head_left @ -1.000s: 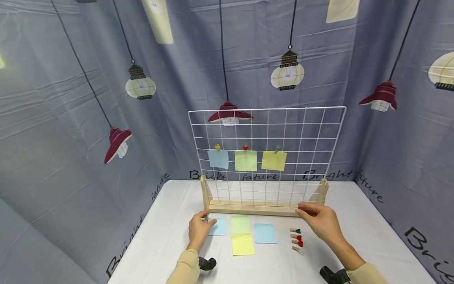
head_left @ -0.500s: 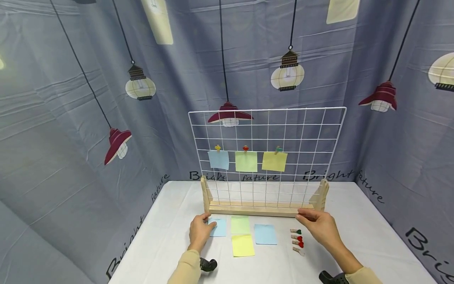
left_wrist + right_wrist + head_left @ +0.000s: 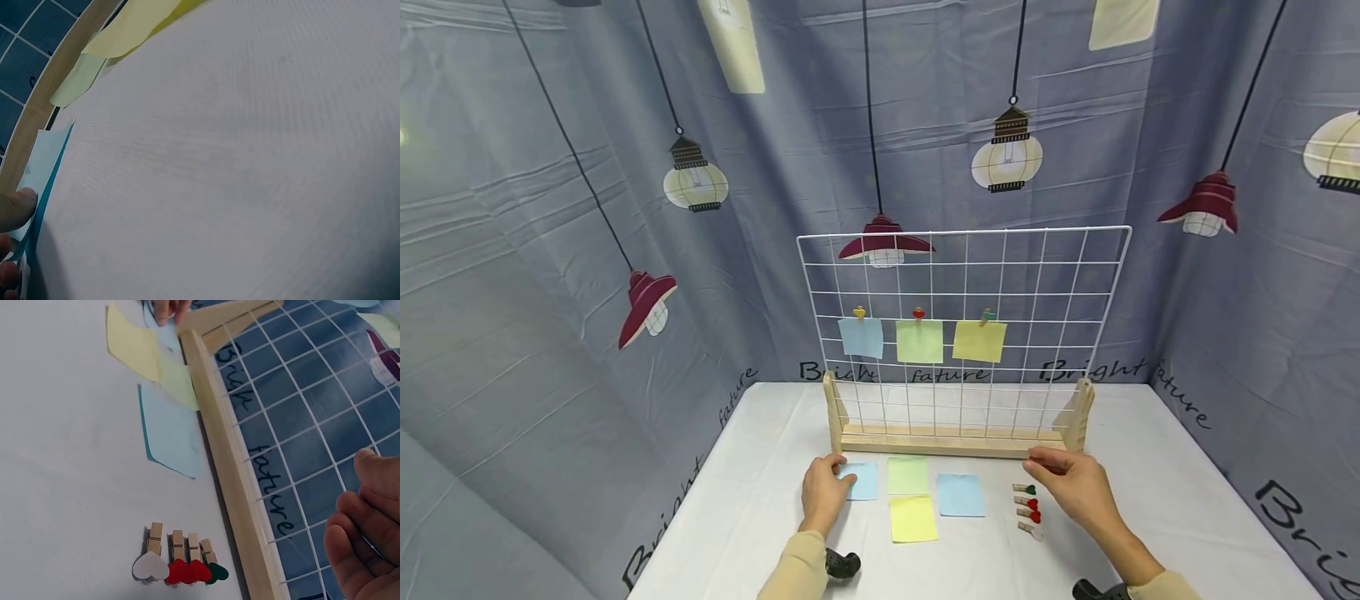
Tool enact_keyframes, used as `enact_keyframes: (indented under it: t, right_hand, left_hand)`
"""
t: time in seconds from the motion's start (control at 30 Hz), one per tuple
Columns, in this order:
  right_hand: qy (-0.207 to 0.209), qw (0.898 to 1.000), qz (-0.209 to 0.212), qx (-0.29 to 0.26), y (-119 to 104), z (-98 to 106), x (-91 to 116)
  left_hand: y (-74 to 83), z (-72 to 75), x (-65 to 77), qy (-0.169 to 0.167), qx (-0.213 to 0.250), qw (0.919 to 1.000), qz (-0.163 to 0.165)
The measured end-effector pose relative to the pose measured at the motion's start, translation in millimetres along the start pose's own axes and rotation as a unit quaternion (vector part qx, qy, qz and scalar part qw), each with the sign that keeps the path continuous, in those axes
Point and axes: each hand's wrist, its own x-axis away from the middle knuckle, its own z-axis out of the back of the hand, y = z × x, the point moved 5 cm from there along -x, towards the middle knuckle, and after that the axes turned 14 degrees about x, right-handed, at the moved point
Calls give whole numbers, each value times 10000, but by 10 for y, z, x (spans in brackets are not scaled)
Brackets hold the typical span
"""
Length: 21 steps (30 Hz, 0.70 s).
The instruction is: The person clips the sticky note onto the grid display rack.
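At the table's left, my left hand (image 3: 824,492) pinches the left edge of a blue sticky note (image 3: 862,481). In the left wrist view the thumb (image 3: 20,206) lies over this note and the fingertips are beneath it. My right hand (image 3: 1073,481) hovers near the right end of the rack's wooden base, its fingers loosely curled with nothing visible in them. Nearby lie several small wooden clothespins (image 3: 1028,510) with white, red and green hearts. Between the hands are a green note (image 3: 907,476), a yellow note (image 3: 913,518) and another blue note (image 3: 961,495).
A white wire grid (image 3: 1037,292) stands in a wooden base (image 3: 932,442) across the back. Heart clips hold a blue note (image 3: 861,337), a green note (image 3: 919,342) and a yellow note (image 3: 979,342) on it. Patterned curtains (image 3: 775,167) surround the white table (image 3: 760,467).
My right hand has come slightly down and back from the base. The left hand has shifted a little toward me, still at the same blue note.
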Motion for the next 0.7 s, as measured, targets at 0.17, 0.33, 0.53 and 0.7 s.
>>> enact_keyframes:
  t: [0.17, 0.33, 0.53, 0.7]
  right_hand:
    - [20, 10000, -24, -29, 15, -13, 3]
    - [57, 10000, -43, 43, 43, -22, -10]
    - [74, 9999, -100, 114, 119, -56, -23]
    - [72, 9997, -183, 169, 192, -103, -37]
  left_hand:
    - [6, 8, 11, 56, 11, 9999, -88]
    - [-10, 10, 4, 125, -26, 9997, -215]
    - [23, 26, -2, 166, -46, 9995, -261]
    - [10, 30, -6, 178, 28, 9994, -280]
